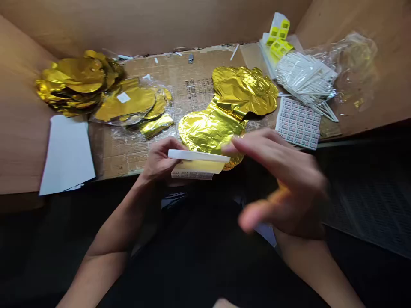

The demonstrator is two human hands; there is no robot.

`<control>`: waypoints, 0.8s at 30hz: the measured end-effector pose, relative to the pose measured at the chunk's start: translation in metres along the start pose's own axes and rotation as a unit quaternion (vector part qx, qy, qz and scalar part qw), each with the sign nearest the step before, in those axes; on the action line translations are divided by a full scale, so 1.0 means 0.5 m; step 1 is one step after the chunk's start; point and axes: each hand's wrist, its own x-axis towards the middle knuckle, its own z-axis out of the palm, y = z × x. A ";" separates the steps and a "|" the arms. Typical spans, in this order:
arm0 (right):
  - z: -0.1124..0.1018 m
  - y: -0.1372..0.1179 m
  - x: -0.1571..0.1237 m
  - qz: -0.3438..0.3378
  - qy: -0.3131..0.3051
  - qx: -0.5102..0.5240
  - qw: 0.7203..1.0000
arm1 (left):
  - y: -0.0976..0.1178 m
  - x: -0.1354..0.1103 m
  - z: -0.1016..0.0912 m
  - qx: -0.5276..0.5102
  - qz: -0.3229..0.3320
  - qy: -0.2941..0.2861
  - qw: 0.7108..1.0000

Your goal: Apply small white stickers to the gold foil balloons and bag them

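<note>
1. I see a flattened brown cardboard sheet [154, 72] ahead of me, walled by tan cardboard panels [144, 21].
2. A large crumpled gold foil balloon [227, 107] lies at 12 o'clock, just past my hands.
3. A heap of gold foil balloons [77, 81] sits at 10 o'clock, and white paper sheets [67, 154] lie at 9 o'clock.
4. A bundle of thin white sticks [305, 75] and a printed label sheet [298, 122] lie at 1 o'clock.
5. My left hand [157, 162] is closed, gripping a flat white-and-yellow packet [195, 164] over the sheet's near edge.
6. My right hand [279, 184], motion-blurred, is open with fingers spread, just beside the packet.
</note>
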 end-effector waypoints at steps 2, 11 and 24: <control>0.046 0.072 0.054 -0.014 -0.029 0.008 0.999 | 0.024 0.016 0.018 -0.045 0.009 0.010 0.999; 0.063 0.179 0.044 0.044 0.111 0.052 0.991 | 0.014 0.029 0.000 -0.032 0.008 -0.215 0.976; 0.135 0.146 0.000 -0.158 -0.011 -0.061 0.985 | 0.025 -0.001 0.066 -0.091 -0.083 -0.168 0.978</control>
